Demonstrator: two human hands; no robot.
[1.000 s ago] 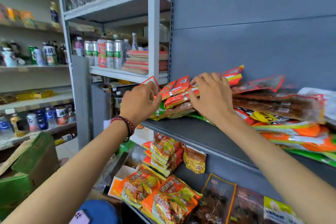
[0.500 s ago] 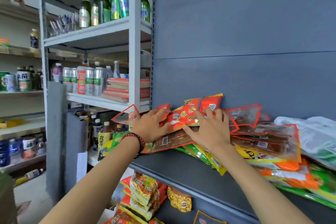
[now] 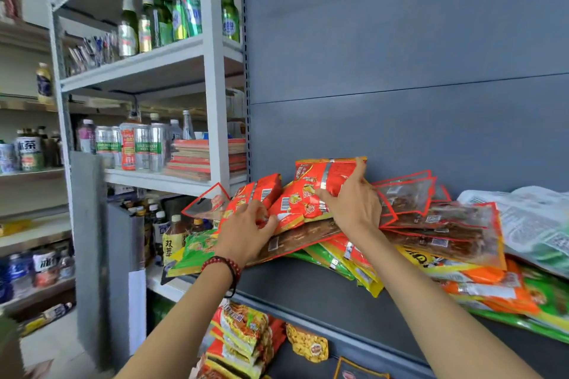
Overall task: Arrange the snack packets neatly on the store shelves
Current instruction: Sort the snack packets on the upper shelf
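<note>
From my remote seat the biggest thing in view is the grey back panel, with the grey shelf jutting from it at chest height. Left of it stands a white rack of green bottles and cans, so the aisle looks tight. The snack packets lie on the grey shelf in a loose, overlapping heap: clear red-edged packets on top, and yellow, orange and green ones fanned out beneath, some poking past the front lip. More packets sit on the shelf below. At the heap's left end a big red packet leans almost upright against the panel, and a small red packet tilts just beside it. I judge all of these light, soft and slick-skinned, with crushable contents. They are best taken by a sealed edge or steadied with a flat palm, since a squeeze in the middle may break what is inside and a nudge could slide the whole heap. My right hand lies spread flat against the big red packet, forefinger reaching its top corner. My left hand, with a bead bracelet at the wrist, has its fingers curled onto the small red packet's lower edge.
</note>
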